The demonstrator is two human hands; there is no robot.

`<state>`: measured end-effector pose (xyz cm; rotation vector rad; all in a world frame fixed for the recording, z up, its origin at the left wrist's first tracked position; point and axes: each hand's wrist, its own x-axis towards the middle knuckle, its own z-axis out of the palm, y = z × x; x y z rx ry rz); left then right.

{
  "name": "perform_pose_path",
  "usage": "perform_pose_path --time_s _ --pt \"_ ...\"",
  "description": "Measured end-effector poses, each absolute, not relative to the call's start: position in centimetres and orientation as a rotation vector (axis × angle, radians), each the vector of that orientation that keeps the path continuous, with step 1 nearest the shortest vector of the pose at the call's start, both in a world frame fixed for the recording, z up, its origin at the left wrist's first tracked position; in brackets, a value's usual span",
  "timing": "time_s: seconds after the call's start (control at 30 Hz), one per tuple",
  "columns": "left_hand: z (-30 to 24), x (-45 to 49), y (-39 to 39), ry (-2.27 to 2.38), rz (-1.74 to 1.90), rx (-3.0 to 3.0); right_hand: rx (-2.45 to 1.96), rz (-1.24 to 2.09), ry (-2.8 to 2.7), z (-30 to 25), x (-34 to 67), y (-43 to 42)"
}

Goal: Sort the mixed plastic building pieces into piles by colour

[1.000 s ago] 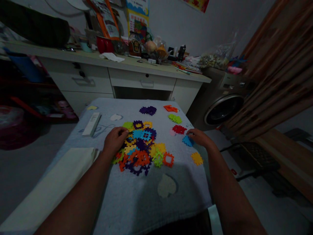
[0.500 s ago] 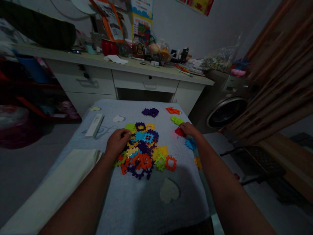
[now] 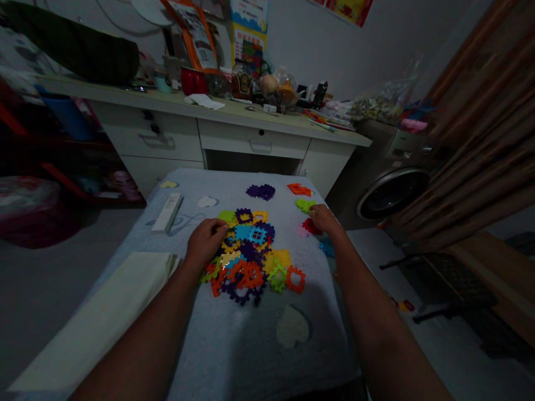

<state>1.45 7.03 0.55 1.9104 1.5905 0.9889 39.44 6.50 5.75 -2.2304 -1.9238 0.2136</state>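
A heap of plastic interlocking building tiles [image 3: 251, 250], in purple, orange, blue, yellow and green, lies mid-table. At the heap's left edge is my left hand [image 3: 207, 240], its fingers curled together; whatever they hold, if anything, is hidden. My right hand [image 3: 324, 218] reaches to the sorted tiles on the right, fingertips pinched at the near edge of the light green tiles [image 3: 305, 205]. Just below those fingers sit red tiles [image 3: 310, 226], partly covered by the hand, and a pink tile [image 3: 302, 230]. Blue tiles [image 3: 327, 248] show beside my right wrist.
Purple tiles [image 3: 261, 192] and orange tiles [image 3: 300, 190] lie toward the table's far side. A long white box [image 3: 167, 213] and folded pale cloth [image 3: 112, 306] are on the left. Behind stand a cluttered counter [image 3: 234, 114] and a washing machine [image 3: 376, 172].
My right fingertips have shifted slightly away from me, from the red tiles toward the light green ones. My left hand stays by the heap. The whole view has swung slightly left.
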Motion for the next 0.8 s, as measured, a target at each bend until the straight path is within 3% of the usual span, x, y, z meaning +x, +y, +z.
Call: perform_pose_path --time_s 0.27,0.43,0.8 --pt "0.7 1.5 7.0 1.599 0.982 1.897 -1.743 0.490 -2.033 5.4 31.2 6.2" --pt "0.5 1.4 7.1 1.585 0.998 1.897 -1.592 0.451 -2.039 2.7 28.1 6.7" --pt "0.4 1.4 7.1 1.575 1.010 1.909 -1.692 0.431 -2.050 0.5 27.5 6.7"
